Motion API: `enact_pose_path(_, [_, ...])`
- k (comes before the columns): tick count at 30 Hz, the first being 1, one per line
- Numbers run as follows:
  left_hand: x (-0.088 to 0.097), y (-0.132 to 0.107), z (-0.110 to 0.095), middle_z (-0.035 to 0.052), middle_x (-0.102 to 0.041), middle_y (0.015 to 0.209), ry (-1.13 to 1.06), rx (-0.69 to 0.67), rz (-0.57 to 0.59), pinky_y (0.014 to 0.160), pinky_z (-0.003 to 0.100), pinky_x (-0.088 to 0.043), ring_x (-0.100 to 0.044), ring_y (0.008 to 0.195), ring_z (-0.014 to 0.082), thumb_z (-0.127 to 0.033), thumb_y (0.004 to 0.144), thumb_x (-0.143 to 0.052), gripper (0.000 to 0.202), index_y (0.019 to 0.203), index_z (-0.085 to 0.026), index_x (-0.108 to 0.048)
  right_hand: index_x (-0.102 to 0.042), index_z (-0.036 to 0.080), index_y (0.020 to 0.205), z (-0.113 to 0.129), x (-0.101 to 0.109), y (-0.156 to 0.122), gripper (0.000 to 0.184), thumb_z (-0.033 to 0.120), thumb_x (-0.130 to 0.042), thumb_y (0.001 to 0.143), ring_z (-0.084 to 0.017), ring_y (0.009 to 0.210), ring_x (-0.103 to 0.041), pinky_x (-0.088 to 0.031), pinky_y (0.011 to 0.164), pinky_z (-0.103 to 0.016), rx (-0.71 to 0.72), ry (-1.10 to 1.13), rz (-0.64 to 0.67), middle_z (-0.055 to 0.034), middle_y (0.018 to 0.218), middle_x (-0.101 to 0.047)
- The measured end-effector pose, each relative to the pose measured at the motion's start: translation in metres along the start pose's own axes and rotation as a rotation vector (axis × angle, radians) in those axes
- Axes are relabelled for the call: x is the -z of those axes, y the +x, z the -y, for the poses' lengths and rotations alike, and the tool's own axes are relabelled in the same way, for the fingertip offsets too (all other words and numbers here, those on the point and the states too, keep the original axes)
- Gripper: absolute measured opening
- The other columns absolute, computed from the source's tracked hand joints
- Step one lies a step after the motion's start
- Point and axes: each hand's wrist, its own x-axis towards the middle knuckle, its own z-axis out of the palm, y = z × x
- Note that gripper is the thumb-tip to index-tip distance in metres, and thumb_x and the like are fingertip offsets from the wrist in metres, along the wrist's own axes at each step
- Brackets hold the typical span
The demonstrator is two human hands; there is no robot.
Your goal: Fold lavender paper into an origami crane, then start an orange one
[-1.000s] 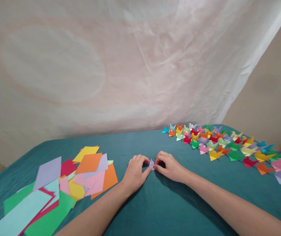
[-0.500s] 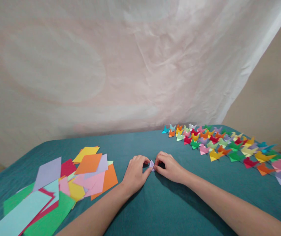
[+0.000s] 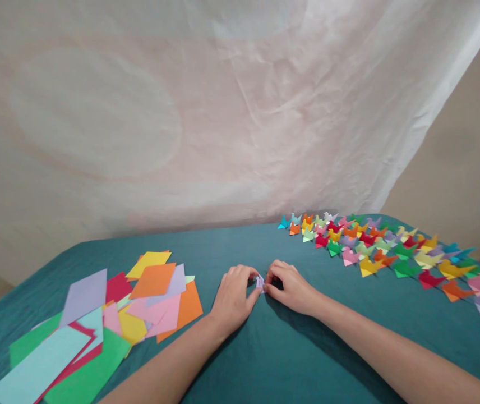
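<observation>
A small, folded lilac paper piece (image 3: 261,283) stands near the middle of the table, partly hidden by fingers. From the left, my left hand (image 3: 235,293) grips it between thumb and index finger. My right hand (image 3: 289,285) pinches its right side with thumb and fingertips, the other fingers curled. Both forearms reach in from the bottom of the view, and the wrists stay low over the cloth. How the paper is folded in detail is too small to make out.
Loose sheets of coloured paper (image 3: 152,280) lie overlapping on the left. Several rows of folded paper birds (image 3: 406,268) stand on the right. A teal cloth (image 3: 231,365) covers the table, and a pale hanging sheet (image 3: 223,123) rises behind its far edge.
The view has shifted very slightly. Both hands keep their hold on the lilac paper, whose top looks a little less pointed than before.
</observation>
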Motion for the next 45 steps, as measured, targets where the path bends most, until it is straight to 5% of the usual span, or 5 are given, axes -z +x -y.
enact_pose_path(18, [0.011,0.002,-0.015,0.0034,-0.064,0.104,0.198,-0.247,0.054,0.095,0.042,-0.033,-0.046,0.111,0.023,-0.016,0.089,-0.049,0.018,0.096,-0.023,-0.064,-0.057,0.019,0.076,-0.002,-0.001,0.0,0.004,0.021,-0.059,0.078,-0.016,0.08,-0.051,-0.035,0.071,-0.028,0.003,-0.008,0.008,-0.0016,0.081,-0.055])
enact_pose_path(30, [0.023,-0.004,-0.02,0.0101,-0.058,0.118,0.371,-0.398,0.263,0.106,0.04,-0.021,-0.046,0.114,0.023,-0.011,0.084,-0.043,0.034,0.115,-0.014,-0.055,-0.057,0.019,0.078,-0.001,0.002,-0.001,0.005,0.022,-0.058,0.08,-0.017,0.081,-0.052,-0.037,0.072,-0.029,0.016,-0.04,0.022,-0.0025,0.082,-0.057])
enact_pose_path(39, [0.022,-0.006,-0.019,0.0114,-0.053,0.127,0.486,-0.4,0.295,0.106,0.039,-0.021,-0.043,0.118,0.0247,-0.011,0.086,-0.039,0.039,0.122,-0.011,-0.052,-0.063,0.021,0.098,0.018,0.029,-0.009,0.034,0.001,-0.044,0.077,-0.02,0.082,-0.06,-0.04,0.074,-0.031,0.19,-0.251,0.209,-0.007,0.093,-0.067])
enact_pose_path(45, [0.023,-0.007,-0.018,0.0109,-0.052,0.127,0.514,-0.404,0.303,0.105,0.038,-0.023,-0.042,0.119,0.0238,-0.014,0.089,-0.037,0.038,0.124,-0.01,-0.05,-0.059,0.017,0.111,0.041,0.034,-0.019,0.038,0.003,-0.045,0.079,-0.022,0.089,-0.061,-0.042,0.079,-0.033,0.238,-0.506,0.328,-0.0113,0.101,-0.065])
